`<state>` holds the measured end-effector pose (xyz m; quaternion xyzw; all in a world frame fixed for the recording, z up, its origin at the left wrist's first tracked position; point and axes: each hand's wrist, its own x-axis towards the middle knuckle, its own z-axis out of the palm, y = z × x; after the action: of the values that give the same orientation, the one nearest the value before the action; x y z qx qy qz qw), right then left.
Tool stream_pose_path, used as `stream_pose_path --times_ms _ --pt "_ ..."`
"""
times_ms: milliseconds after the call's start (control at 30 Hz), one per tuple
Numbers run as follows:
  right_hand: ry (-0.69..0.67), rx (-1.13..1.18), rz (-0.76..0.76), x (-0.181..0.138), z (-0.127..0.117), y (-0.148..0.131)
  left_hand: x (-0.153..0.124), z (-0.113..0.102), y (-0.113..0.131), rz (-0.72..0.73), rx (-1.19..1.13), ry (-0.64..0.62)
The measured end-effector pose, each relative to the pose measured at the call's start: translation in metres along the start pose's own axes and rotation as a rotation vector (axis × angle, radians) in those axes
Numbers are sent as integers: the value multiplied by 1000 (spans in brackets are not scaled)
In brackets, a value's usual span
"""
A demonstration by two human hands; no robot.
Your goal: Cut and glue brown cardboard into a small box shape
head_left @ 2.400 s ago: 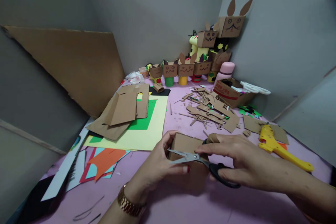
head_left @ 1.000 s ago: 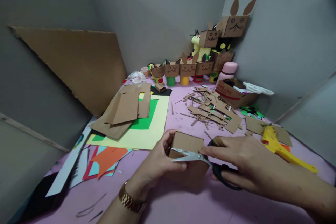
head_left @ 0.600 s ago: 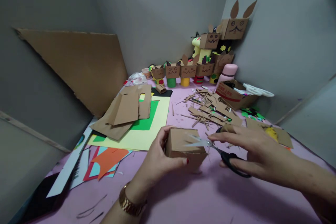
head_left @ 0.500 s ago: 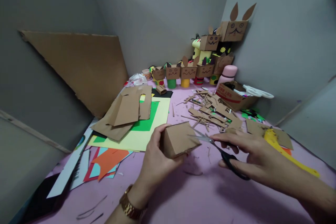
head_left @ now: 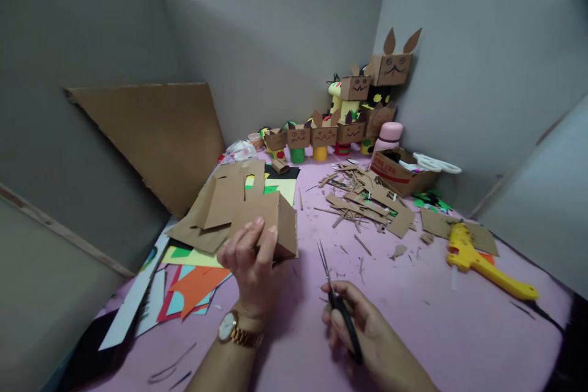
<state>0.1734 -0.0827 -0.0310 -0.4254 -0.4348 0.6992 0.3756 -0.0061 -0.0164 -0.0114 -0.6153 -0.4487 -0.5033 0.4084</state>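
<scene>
My left hand (head_left: 250,263), with a gold watch (head_left: 236,329) on its wrist, is closed around a small brown cardboard box (head_left: 287,229), fingers lying over its top face. The box is tilted, one side turned to the right. In my right hand (head_left: 356,324) is a pair of scissors (head_left: 327,269) with black handles, the blades pointing up and away from me, apart from the box. Behind the box lie folded cardboard pieces (head_left: 225,202) on sheets of yellow and green paper.
Cardboard scraps (head_left: 367,193) are heaped on the pink tabletop (head_left: 294,349). On the right lies a yellow glue gun (head_left: 482,266), beyond it a carton (head_left: 397,174) with white-handled scissors. Cardboard animal figures (head_left: 324,135) line the back. Orange paper (head_left: 197,285) lies left.
My left hand has turned the box and moved it left. My right hand has drawn the scissors away from the box, down and to the left. The camera view has tipped up.
</scene>
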Motion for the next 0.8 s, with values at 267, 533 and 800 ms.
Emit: stream_pose_path --times_ms 267,533,800 --pt "-36 31 -5 -3 34 1 -15 8 0 99 43 -54" --pt "34 106 -34 4 44 3 -20 12 6 167 21 -92" --pt "97 43 -25 17 41 10 -22 14 7 204 19 -117"
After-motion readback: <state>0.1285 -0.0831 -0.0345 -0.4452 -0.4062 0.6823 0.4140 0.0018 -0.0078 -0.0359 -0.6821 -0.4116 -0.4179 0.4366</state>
